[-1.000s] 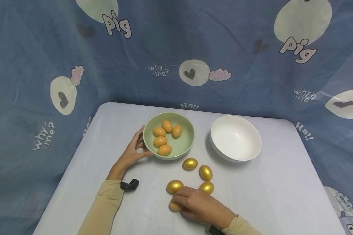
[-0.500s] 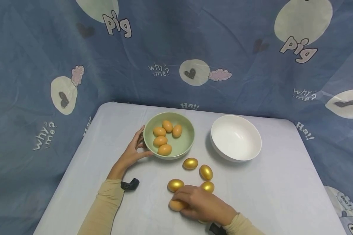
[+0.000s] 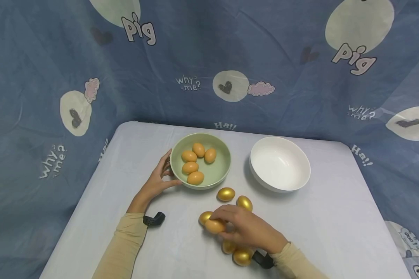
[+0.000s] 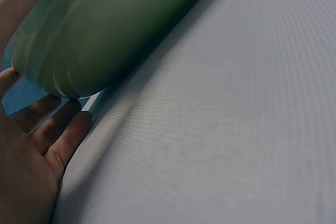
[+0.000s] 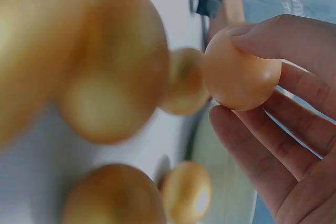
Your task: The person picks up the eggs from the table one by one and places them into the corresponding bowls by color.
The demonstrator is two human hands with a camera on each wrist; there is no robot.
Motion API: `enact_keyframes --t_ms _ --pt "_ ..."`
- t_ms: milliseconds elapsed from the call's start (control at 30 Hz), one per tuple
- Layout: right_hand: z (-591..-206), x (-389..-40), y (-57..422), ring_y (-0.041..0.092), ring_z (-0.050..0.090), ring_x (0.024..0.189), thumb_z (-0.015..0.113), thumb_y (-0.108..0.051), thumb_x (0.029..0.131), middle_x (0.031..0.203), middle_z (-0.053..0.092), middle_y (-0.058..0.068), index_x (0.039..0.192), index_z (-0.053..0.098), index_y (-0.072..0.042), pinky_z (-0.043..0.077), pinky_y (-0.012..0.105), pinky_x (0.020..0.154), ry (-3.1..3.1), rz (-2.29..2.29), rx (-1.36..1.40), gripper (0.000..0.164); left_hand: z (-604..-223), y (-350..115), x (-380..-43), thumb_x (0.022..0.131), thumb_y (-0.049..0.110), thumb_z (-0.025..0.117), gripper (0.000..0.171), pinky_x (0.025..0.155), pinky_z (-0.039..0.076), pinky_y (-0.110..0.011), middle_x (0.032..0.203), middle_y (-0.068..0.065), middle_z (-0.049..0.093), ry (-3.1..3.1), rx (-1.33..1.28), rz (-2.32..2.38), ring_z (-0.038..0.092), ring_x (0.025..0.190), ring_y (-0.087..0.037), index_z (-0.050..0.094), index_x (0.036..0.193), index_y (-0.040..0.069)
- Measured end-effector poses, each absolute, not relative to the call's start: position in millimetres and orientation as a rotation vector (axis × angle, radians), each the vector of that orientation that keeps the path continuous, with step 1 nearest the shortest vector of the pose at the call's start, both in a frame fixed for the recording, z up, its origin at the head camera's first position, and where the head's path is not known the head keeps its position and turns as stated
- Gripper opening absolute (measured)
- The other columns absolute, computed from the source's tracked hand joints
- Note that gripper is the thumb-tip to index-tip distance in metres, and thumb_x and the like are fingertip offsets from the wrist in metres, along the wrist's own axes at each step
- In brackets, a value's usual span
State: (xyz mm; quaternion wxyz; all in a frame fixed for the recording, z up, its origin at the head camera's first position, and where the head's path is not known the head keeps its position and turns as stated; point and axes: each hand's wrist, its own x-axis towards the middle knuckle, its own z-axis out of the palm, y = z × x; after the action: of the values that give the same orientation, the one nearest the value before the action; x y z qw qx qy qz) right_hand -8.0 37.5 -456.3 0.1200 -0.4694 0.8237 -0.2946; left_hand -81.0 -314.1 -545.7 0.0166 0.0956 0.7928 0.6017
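Note:
In the head view my left hand [image 3: 156, 181] holds the left side of a pale green bowl [image 3: 216, 170], thumb at its front and fingers along its outer wall. Several orange-brown eggs [image 3: 190, 167] lie in that bowl. My right hand [image 3: 248, 228] pinches another orange-brown egg [image 3: 214, 226] between thumb and fingertips, lifted off the table. The right wrist view shows this egg [image 5: 244, 72] in the fingers. Around and below that hand are shiny gold eggs: one behind the held egg [image 3: 205, 217], one at the hand's far side [image 3: 244, 202], others near the wrist [image 3: 242, 256].
A white bowl [image 3: 280, 164] stands right of the green one, with nothing seen inside. Another gold egg [image 3: 225, 194] lies just in front of the green bowl. The white-covered table [image 3: 335, 217] meets a blue printed cloth [image 3: 195, 46] at the back and sides.
My right hand has raised the orange-brown egg and moved away from me, uncovering gold eggs beneath its wrist. My left hand stays on the green bowl.

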Motion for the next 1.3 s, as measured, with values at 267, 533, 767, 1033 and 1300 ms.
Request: enact_keyframes --t_ms 267,533,767,1033,1300 --pt "-450.0 -31.6 40.3 0.002 0.063 0.107 0.083 -0.012 0.086 0.119 0.069 -0.013 0.124 0.068 -0.021 0.057 0.023 0.092 2.372 -1.034 -1.422 0.042 -544.5 -313.6 -81.0 0.079 0.012 0.09 0.119 0.105 0.048 -0.019 0.169 -0.008 0.031 2.461 0.287 1.874 0.039 0.15 -0.034 0.012 0.166 0.035" --pt "-434.9 -58.9 40.0 0.005 0.065 0.106 0.083 -0.01 0.086 0.121 0.069 -0.011 0.127 0.067 -0.021 0.062 0.027 0.078 2.354 -1.14 -1.27 0.045 -546.0 -314.7 -81.3 0.08 0.012 0.09 0.119 0.106 0.049 -0.021 0.169 -0.008 0.031 2.457 0.298 1.879 0.04 0.15 -0.033 0.012 0.166 0.036" --pt "-424.0 -90.2 30.8 0.013 0.066 0.114 0.084 -0.009 0.085 0.12 0.071 -0.003 0.125 0.07 -0.015 0.062 0.025 0.088 2.383 -1.184 -1.21 0.043 -547.5 -314.3 -82.0 0.079 0.011 0.09 0.12 0.105 0.048 -0.017 0.168 -0.011 0.032 2.461 0.306 1.885 0.04 0.149 -0.035 0.012 0.167 0.032" --pt "-415.6 -119.7 16.5 0.019 0.068 0.116 0.084 -0.01 0.086 0.126 0.072 0.004 0.128 0.069 -0.01 0.063 0.028 0.089 2.43 -1.118 -1.163 0.044 -547.3 -314.6 -82.2 0.079 0.01 0.09 0.119 0.107 0.049 -0.023 0.169 -0.009 0.032 2.464 0.303 1.878 0.041 0.149 -0.034 0.012 0.167 0.033" --pt "-413.3 -144.0 -1.6 0.022 0.069 0.117 0.085 -0.012 0.084 0.124 0.074 0.008 0.126 0.071 -0.007 0.061 0.041 0.097 2.481 -1.084 -1.133 0.044 -547.2 -314.9 -82.6 0.08 0.005 0.088 0.119 0.109 0.05 -0.031 0.169 -0.009 0.032 2.447 0.302 1.887 0.041 0.149 -0.033 0.012 0.167 0.03"
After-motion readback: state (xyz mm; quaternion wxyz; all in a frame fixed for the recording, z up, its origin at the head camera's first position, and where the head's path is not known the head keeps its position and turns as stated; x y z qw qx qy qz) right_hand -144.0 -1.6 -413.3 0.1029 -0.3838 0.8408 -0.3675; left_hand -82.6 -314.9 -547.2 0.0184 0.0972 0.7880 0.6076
